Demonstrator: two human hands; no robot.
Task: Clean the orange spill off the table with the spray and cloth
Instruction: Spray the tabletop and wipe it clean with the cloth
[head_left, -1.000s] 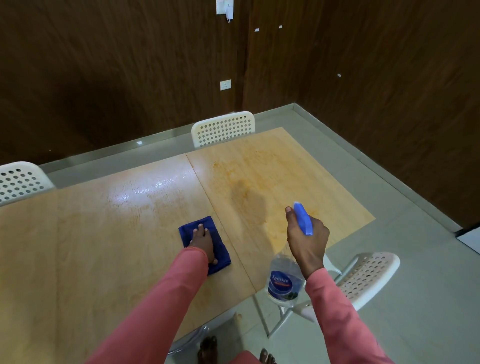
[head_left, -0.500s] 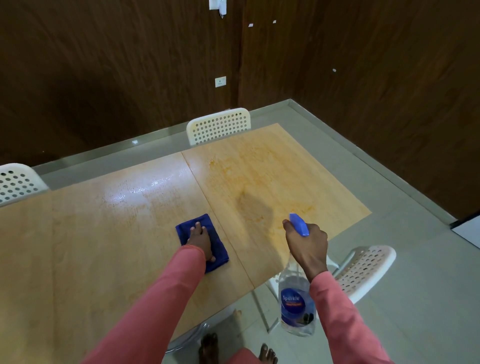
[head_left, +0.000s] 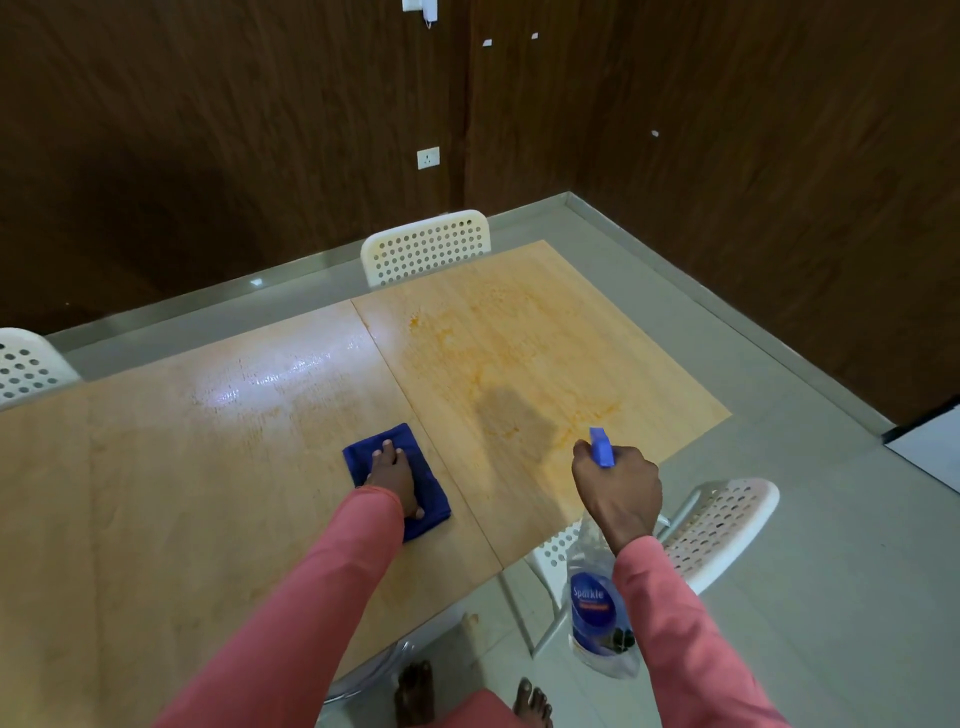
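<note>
Nearest, off the tabletop's (head_left: 156, 519) near edge, the right hand (head_left: 618, 488) is clenched round the neck of the spray (head_left: 602, 618); that grip has the blue nozzle pointing out over the spill (head_left: 519, 374) while the clear body hangs below the tabletop's edge, beside a white chair (head_left: 727, 525). A little farther in, on the tabletop left of its centre seam, the left hand (head_left: 397, 475) lies flat with fingers straight on the folded blue cloth (head_left: 363, 452), pressing rather than gripping.

Judging by the surface, the job is perhaps half done. The panel left of the seam looks wet and glossy with only a faint tint. The panel right of the seam carries most of the orange: a smeared patch reaching from mid-panel toward the far corner, with speckles near the far edge.

Room is good: nothing else stands on the tabletop, so the cloth can sweep freely across the seam. The right and far edges are open to the floor, so wiping should run inward, lest liquid be pushed over. Another chair (head_left: 426, 247) stands at the far edge.
</note>
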